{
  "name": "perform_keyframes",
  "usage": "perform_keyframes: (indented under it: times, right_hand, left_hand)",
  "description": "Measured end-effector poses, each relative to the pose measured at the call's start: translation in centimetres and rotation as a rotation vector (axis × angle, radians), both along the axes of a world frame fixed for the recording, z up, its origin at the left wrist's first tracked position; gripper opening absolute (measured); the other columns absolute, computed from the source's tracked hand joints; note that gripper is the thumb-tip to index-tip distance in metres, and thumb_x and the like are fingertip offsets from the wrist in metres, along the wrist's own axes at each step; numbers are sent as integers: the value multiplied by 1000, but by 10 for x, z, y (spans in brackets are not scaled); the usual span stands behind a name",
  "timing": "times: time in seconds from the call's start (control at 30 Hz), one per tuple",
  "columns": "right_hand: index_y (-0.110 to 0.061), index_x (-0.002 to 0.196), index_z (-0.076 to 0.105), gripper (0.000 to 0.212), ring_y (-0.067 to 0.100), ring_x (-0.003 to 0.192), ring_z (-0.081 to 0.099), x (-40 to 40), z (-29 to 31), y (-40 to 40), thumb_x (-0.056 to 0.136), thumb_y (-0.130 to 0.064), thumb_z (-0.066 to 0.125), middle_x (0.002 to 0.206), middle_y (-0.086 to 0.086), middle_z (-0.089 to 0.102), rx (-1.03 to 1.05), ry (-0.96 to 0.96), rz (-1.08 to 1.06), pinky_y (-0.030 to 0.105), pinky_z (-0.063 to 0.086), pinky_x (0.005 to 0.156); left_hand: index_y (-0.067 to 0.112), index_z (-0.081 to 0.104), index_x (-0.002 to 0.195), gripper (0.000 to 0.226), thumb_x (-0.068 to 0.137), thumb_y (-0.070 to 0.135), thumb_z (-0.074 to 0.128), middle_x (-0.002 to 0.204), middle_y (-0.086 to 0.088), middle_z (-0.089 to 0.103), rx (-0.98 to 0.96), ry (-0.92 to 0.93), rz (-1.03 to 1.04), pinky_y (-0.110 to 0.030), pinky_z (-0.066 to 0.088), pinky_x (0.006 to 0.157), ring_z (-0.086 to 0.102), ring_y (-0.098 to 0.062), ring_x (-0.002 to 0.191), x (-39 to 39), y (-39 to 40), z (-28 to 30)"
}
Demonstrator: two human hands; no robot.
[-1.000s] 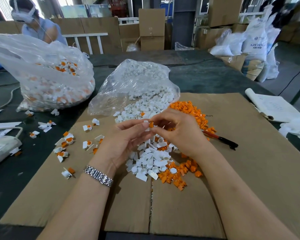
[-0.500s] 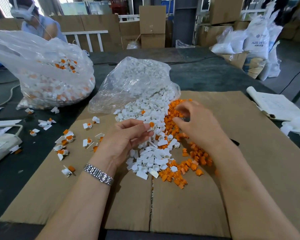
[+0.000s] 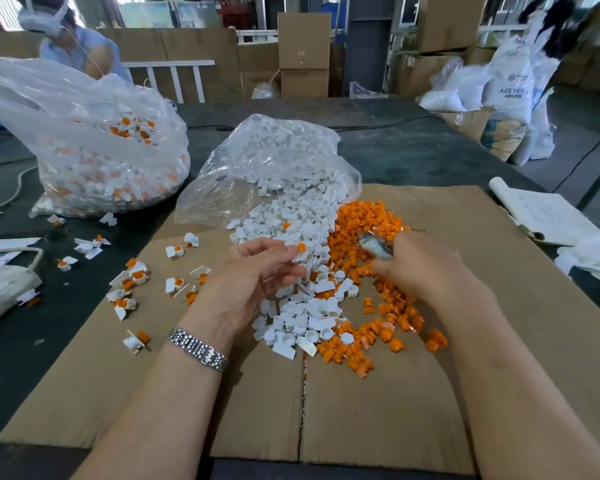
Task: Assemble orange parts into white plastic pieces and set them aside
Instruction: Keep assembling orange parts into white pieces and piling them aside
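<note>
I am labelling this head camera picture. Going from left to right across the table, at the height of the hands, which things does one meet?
Scattered assembled pieces → left hand, pinching a white piece with orange insert → pile of orange parts → right hand, gripping a blurred metal tool → open notebook.

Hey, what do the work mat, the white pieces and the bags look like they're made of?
Mat: brown corrugated cardboard, matte, apparently a flattened box, with a centre seam. White pieces: likely moulded plastic with a slight sheen and crisp, uniform shapes. Bags: thin clear plastic film, crinkled and glossy, their contents showing through.
</note>
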State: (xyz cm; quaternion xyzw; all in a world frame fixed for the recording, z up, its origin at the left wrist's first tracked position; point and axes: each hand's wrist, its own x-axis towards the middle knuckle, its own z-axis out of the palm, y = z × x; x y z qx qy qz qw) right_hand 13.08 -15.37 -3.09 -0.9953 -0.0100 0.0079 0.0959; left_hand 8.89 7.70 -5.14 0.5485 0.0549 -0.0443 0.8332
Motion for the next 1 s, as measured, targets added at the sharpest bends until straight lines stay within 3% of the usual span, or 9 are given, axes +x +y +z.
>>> perform_keyframes:
  times: [0.1,0.2,0.3,0.37,0.47,0.67,0.8,0.9,1.0]
  right_hand:
    - [-18,76,52,29,16,60,50,-5,12,1,97,-37,54,70,1,53,160,-67,22,30,32,51]
    - [-8,87,64,22,18,57,53,-13,34,7,97,-25,55,68,5,57,344,3,128,29,39,50]
    - [-3,87,66,21,28,68,72,-23,46,24,96,-17,53,78,14,71,461,262,248,39,58,65]
    - [6,93,65,24,39,83,72,-27,45,35,94,-14,51,85,21,73,473,348,277,50,58,80]
    - [13,102,61,28,37,88,72,-30,41,45,95,-12,51,85,20,74,503,403,302,55,58,86]
    - [3,98,63,23,24,82,74,-31,39,50,99,-17,50,91,18,73,539,423,335,46,63,77]
    - [7,101,62,35,36,88,72,-34,38,51,103,-26,49,89,18,73,537,398,359,55,60,80]
    - [-1,81,60,47,31,64,68,-39,37,55,105,-39,46,72,13,70,487,334,386,45,59,72]
    - [-12,69,48,49,21,55,49,-41,32,61,102,-47,46,67,10,56,443,252,366,34,42,56]
  left_hand:
    - [6,74,85,18,70,10,83,87,-16,76,6,-24,13,-21,59,59,76,-23,73,1,1,-1]
    - [7,76,82,13,70,10,83,86,-15,76,-5,-52,30,-22,59,60,76,-23,73,2,2,-2]
    - [4,75,85,19,70,11,83,84,-13,77,-31,-74,54,-21,58,59,76,-21,72,2,3,-1]
    - [0,70,94,30,69,12,83,84,-13,77,-39,-80,89,-21,58,59,76,-20,71,2,3,0]
    - [2,71,92,29,69,13,84,82,-11,77,-31,-89,120,-21,58,59,76,-19,71,1,4,0]
    - [5,70,89,26,68,13,83,81,-11,77,1,-93,145,-20,56,55,76,-18,70,1,2,2]
    - [4,70,89,26,68,13,83,80,-10,76,36,-93,147,-20,56,55,76,-19,70,0,2,2]
    - [7,71,83,18,69,12,82,78,-9,76,56,-93,136,-19,56,56,76,-19,71,0,2,1]
    - [11,73,74,9,77,5,80,79,-11,76,58,-82,127,-19,56,56,76,-19,71,1,3,1]
